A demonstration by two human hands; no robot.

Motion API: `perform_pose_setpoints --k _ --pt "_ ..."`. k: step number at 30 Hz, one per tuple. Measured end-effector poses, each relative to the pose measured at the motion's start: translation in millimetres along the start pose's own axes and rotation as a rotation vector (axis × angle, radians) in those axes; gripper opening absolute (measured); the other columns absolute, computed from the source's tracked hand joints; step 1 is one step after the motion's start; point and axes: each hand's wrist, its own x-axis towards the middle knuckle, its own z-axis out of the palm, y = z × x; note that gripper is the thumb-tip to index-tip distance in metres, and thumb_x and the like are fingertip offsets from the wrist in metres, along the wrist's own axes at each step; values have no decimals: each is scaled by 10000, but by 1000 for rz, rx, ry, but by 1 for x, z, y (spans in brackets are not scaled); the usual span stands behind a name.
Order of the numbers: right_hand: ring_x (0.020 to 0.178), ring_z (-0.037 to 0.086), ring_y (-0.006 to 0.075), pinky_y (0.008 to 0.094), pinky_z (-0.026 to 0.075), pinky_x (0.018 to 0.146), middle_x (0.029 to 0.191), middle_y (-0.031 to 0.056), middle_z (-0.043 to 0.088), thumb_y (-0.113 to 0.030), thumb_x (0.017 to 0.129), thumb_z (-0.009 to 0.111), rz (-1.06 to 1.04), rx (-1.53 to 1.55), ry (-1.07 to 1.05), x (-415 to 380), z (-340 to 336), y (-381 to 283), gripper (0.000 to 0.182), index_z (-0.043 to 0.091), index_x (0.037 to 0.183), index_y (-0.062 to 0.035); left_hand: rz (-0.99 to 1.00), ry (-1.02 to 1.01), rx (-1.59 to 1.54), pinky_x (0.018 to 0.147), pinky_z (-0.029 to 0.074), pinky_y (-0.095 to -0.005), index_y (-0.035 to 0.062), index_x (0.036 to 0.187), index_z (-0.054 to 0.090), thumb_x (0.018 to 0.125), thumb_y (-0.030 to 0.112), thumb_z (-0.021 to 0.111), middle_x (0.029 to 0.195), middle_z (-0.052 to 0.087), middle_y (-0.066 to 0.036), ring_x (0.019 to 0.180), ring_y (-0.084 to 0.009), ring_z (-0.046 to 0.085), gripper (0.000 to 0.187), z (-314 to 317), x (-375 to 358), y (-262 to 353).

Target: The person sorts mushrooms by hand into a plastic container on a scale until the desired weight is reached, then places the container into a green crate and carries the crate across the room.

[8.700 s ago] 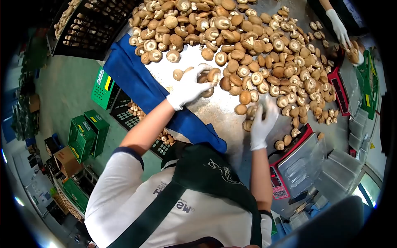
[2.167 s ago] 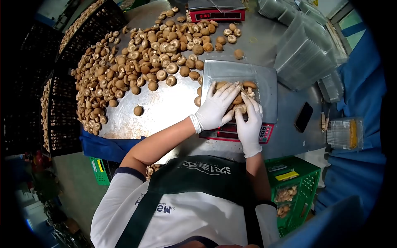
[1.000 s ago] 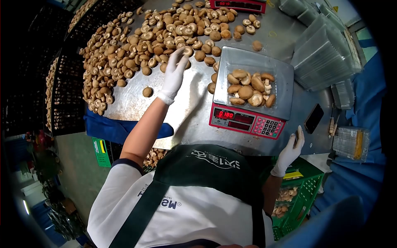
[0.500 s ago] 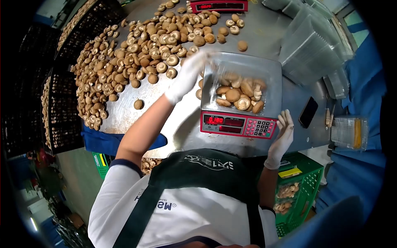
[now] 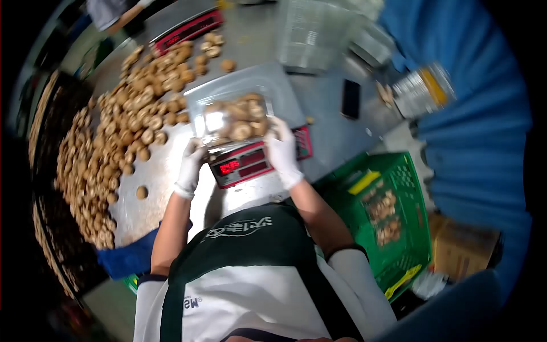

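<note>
A clear plastic tray of brown mushrooms (image 5: pixel 242 130) sits over the metal plate of a red digital scale (image 5: pixel 242 164), with glare on its clear plastic. My left hand (image 5: pixel 191 168), in a white glove, has its fingers closed at the tray's near left corner. At the near right corner my right hand (image 5: pixel 282 149), also gloved, grips the tray's edge. Red digits glow on the scale's display, too blurred to read surely. Loose mushrooms (image 5: pixel 128 122) lie in a big heap left of the scale.
Stacked clear trays (image 5: pixel 313 37) stand beyond the scale, with a black phone (image 5: pixel 350 99) to the right. A green crate (image 5: pixel 407 219) holding packed mushrooms is at lower right. Another red scale (image 5: pixel 188 31) is at the back, near another person's arm (image 5: pixel 126 18). Dark crates line the left.
The view has turned and shifted. My left hand has come down from the tray's far left side to its near left corner. My right hand has moved from beside the keypad onto the tray.
</note>
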Motion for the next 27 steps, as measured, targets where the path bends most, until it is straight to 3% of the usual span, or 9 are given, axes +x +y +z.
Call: perform_pose_setpoints --k 4,8,10,13,16,19,21,25,27 --pt "628 512 38 192 454 573 831 -2 593 -49 1003 486 232 404 37 -8 -1 -25 323 559 1317 -23 93 0 -219 637 427 -248 109 891 517 905 18 536 784 523 1 684 -112 493 93 12 -11 -6" --pt "1060 559 156 344 487 860 1332 79 496 -339 1009 533 484 810 214 -64 -41 -62 573 319 1492 -117 196 -121 -167 655 405 -235 114 954 475 909 17 510 804 496 12 710 -83 467 113 97 -57 2" --pt "1316 418 222 492 383 1030 1483 39 384 -397 970 586 375 991 225 -94 -62 -76 694 224 1522 -182 262 -330 -60 666 408 -234 99 946 467 909 -9 525 828 492 6 720 -81 461 128 143 -76 -1" --pt "1222 517 204 423 451 992 1355 44 506 -318 985 575 251 1178 276 -117 -132 -75 541 366 1448 -136 189 -668 -7 707 431 -239 77 966 473 907 -36 562 864 516 -13 753 -96 484 156 207 -107 1" --pt "1187 554 195 374 484 975 1299 54 546 -261 979 584 17 952 602 -157 -224 -92 440 460 1376 -116 267 -1054 256 885 477 -297 24 1133 514 917 -8 606 1110 612 -101 987 -170 604 237 253 -122 -20" --pt "1333 428 279 422 321 1131 1479 143 414 -244 932 585 30 332 1124 -225 -345 -83 671 316 1519 -62 515 -1123 328 966 459 -342 28 1256 503 897 24 614 1337 525 -172 1175 -252 560 375 269 -120 -2" --pt "1376 381 268 385 315 1134 1554 170 322 -298 945 600 91 -611 1311 -282 -420 -69 755 236 1535 1 562 -976 435 981 446 -358 24 1323 475 896 48 610 1353 499 -152 1180 -251 545 449 250 -99 -6" --pt "1361 414 298 368 331 1118 1546 221 332 -420 939 609 244 -304 1248 -394 -546 17 823 224 1542 -13 246 -627 442 979 447 -305 23 1348 460 979 18 508 1296 532 -97 1122 -176 560 373 198 -55 -15" --pt "1378 402 348 403 330 1129 1525 235 362 -576 895 594 870 -638 978 -448 -598 92 883 297 1521 -29 209 -504 477 989 446 -308 17 1363 450 999 68 512 1285 538 -97 1123 -172 557 373 169 -36 -21"
